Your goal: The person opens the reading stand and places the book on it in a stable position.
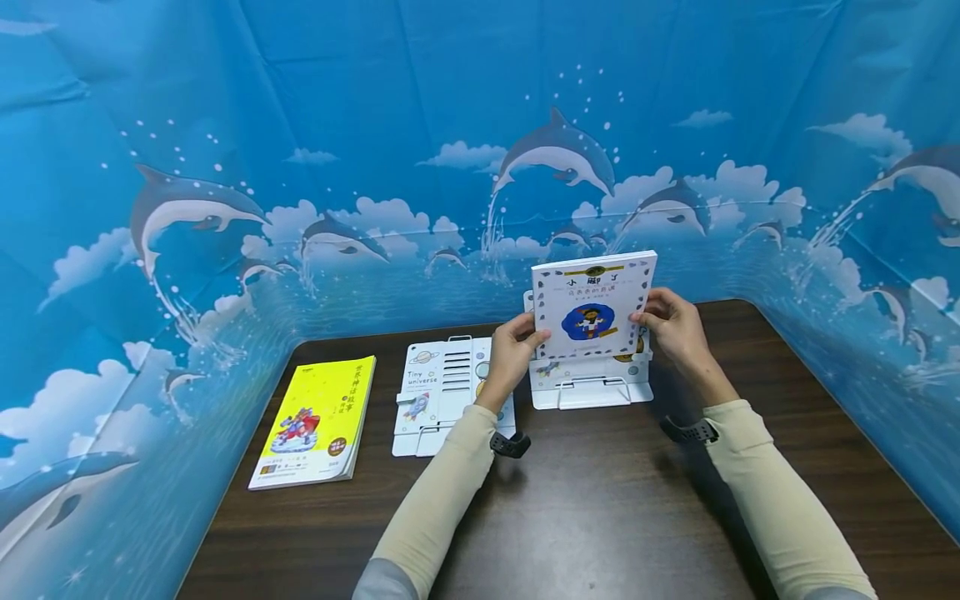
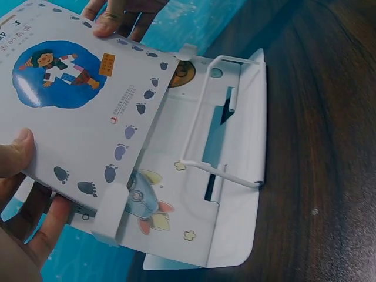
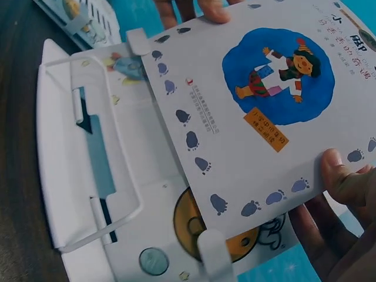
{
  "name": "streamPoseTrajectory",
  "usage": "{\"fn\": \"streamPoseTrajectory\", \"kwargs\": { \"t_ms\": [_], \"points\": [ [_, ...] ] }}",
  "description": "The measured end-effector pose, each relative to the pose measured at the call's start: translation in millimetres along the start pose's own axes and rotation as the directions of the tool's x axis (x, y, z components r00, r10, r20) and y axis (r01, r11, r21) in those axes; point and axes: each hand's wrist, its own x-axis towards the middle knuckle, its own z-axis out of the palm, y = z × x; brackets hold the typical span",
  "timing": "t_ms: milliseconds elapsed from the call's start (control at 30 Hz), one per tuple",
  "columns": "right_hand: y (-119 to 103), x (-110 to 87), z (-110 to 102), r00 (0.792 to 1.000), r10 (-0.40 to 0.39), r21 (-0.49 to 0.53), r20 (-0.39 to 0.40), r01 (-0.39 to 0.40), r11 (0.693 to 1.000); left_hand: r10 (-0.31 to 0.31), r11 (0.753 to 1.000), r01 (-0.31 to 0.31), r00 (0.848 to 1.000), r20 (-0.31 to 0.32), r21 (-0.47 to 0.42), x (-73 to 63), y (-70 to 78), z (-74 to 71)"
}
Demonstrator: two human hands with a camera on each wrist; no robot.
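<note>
Both hands grip a white book [image 1: 588,287] by its side edges. Its cover carries a blue patch with a cartoon child and a border of footprints. The left hand [image 1: 513,354] pinches the book's left edge, thumb on the cover and fingers behind; the right hand [image 1: 673,327] does likewise on the right. The book leans over an upright white book stand [image 1: 592,393], overlapping its back plate. In the left wrist view the book's lower edge lies above the wire page holder [image 2: 197,123], close to the side clip [image 2: 111,212].
Left of the upright stand, a second white book stand [image 1: 438,421], printed "Tiny universe", lies on the dark wooden table [image 1: 600,508]. A yellow book [image 1: 315,421] lies farther left. A blue dolphin-print curtain [image 1: 450,108] surrounds the table's back and sides.
</note>
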Motion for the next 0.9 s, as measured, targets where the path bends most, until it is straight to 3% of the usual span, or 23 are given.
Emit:
{"fn": "streamPoseTrajectory", "kwargs": {
  "t_ms": [167, 367, 500, 733, 900],
  "points": [
    [8.5, -4.7, 1.7, 1.0, 0.021, -0.02, 0.001, -0.021, 1.0, 0.012, 0.994, -0.01, 1.0, -0.019, 0.112, -4.2, -2.0, 1.9],
    [11.8, -11.8, 6.3, 0.997, 0.022, -0.083, -0.068, -0.028, 0.996, 0.095, 0.958, -0.072, 0.993, -0.071, 0.277, -6.3, -4.7, 4.9],
    [13.7, -14.3, 9.7, 0.995, 0.016, -0.115, -0.101, -0.028, 0.993, 0.123, 0.949, -0.086, 0.987, -0.104, 0.304, -9.2, -6.3, 5.0],
    [20.4, -17.9, 17.0, 0.987, 0.017, -0.151, -0.158, -0.041, 0.988, 0.154, 0.935, -0.11, 0.982, -0.106, 0.338, -13.3, -9.3, 5.9],
    [23.2, -20.3, 20.8, 0.983, 0.04, -0.128, -0.178, -0.064, 0.99, 0.138, 0.935, -0.087, 0.982, -0.125, 0.344, -15.5, -9.0, 7.5]
  ]
}}
